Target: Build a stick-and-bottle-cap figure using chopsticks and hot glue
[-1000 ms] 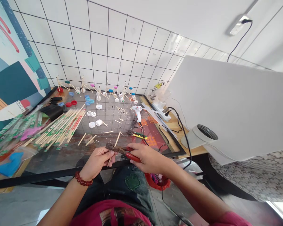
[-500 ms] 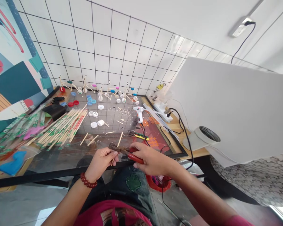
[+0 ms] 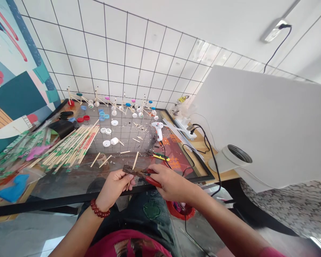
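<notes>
Curled round red-handled pliers (image 3: 130, 170), the right hand (image 3: 167, 181) holds their head across a thin wooden stick (image 3: 135, 160); the left hand (image 3: 117, 182) pinches its near end, the far end jutting beyond. Farther off lie chopsticks (image 3: 69, 150) and a white glue gun (image 3: 158, 131).

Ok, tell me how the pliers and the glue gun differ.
The pliers are red and rusty brown; the glue gun is white.
The pliers are gripped in the right hand; the glue gun lies unheld on the table.
The glue gun has a dark cord; the pliers show none.
Both are handheld tools.
</notes>
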Demonstrator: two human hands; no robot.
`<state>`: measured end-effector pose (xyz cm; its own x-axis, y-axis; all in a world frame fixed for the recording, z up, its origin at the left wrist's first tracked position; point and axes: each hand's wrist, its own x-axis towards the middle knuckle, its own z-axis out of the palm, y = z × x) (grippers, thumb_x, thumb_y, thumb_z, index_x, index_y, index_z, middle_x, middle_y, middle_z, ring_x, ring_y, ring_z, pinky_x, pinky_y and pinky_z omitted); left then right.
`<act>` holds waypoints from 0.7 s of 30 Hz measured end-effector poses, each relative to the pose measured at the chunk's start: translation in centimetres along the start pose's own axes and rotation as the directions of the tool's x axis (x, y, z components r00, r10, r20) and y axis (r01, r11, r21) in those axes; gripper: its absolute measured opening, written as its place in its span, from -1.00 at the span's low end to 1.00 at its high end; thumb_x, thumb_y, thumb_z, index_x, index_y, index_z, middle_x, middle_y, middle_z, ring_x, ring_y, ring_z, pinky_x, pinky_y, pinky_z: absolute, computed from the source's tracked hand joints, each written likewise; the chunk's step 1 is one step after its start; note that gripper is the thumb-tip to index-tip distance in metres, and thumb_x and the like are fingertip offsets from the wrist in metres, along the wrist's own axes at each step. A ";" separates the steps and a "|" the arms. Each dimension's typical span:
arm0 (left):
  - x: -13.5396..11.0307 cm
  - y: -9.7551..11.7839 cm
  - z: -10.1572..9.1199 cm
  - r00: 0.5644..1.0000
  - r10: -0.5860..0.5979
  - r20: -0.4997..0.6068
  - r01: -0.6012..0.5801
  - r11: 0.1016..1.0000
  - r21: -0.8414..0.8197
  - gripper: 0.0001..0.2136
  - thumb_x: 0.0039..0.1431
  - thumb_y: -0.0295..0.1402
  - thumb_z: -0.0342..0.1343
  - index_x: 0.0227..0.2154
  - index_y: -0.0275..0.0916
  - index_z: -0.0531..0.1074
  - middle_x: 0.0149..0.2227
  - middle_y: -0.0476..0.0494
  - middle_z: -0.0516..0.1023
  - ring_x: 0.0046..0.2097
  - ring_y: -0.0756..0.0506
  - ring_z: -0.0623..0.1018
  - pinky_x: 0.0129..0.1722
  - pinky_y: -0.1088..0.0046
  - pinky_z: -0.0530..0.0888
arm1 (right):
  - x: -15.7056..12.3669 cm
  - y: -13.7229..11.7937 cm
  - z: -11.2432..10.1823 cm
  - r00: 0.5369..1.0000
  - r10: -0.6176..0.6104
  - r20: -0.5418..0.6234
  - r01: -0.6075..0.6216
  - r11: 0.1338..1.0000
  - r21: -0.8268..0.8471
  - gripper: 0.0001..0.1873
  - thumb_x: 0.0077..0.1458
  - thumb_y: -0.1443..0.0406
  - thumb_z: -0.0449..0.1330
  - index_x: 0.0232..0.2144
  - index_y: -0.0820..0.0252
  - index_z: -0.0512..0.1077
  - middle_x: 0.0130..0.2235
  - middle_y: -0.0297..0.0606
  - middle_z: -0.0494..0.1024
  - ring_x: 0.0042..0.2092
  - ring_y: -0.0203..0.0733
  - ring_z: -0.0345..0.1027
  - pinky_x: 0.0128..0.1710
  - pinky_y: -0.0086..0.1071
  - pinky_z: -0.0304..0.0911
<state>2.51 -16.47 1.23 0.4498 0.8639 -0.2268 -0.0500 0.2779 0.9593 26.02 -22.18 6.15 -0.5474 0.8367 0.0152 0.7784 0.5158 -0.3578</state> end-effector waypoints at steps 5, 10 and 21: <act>-0.2 0.4 -0.3 0.999 0.029 0.015 -0.028 0.998 -0.048 -0.55 -0.07 0.05 0.47 -0.57 -0.28 0.54 -0.54 -0.13 0.56 -0.52 0.02 0.37 -0.48 0.46 0.22 | 0.6 0.4 0.4 1.000 0.009 -0.018 -0.009 1.000 0.016 -0.66 0.09 0.52 0.19 -0.11 0.26 0.61 0.08 0.02 0.55 0.04 -0.01 0.49 0.09 -0.18 0.44; -0.1 0.0 -0.5 0.998 0.065 0.004 -0.065 0.996 -0.063 -0.46 0.01 0.20 0.40 -0.55 -0.25 0.49 -0.53 -0.10 0.53 -0.51 0.02 0.35 -0.46 0.43 0.24 | 1.1 0.7 0.9 0.997 -0.023 -0.070 0.026 0.999 0.034 -0.62 0.07 0.51 0.21 -0.07 0.24 0.61 0.15 0.04 0.55 0.13 0.05 0.48 0.19 -0.11 0.42; -0.7 0.6 -0.2 0.983 0.135 -0.123 -0.105 0.969 0.223 -0.29 0.07 0.46 0.15 -0.31 -0.19 0.61 -0.56 -0.09 0.48 -0.47 -0.12 0.42 -0.41 0.32 0.38 | 1.4 1.7 1.8 0.986 -0.081 -0.149 0.080 0.997 -0.011 -0.71 0.12 0.47 0.23 -0.13 0.19 0.61 0.20 0.01 0.53 0.18 0.05 0.46 0.24 -0.07 0.38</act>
<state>2.04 -16.80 1.96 0.3259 0.9385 -0.1144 0.1033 0.0849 0.9910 26.02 -20.47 3.92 -0.5566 0.8103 0.1830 0.7355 0.5831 -0.3450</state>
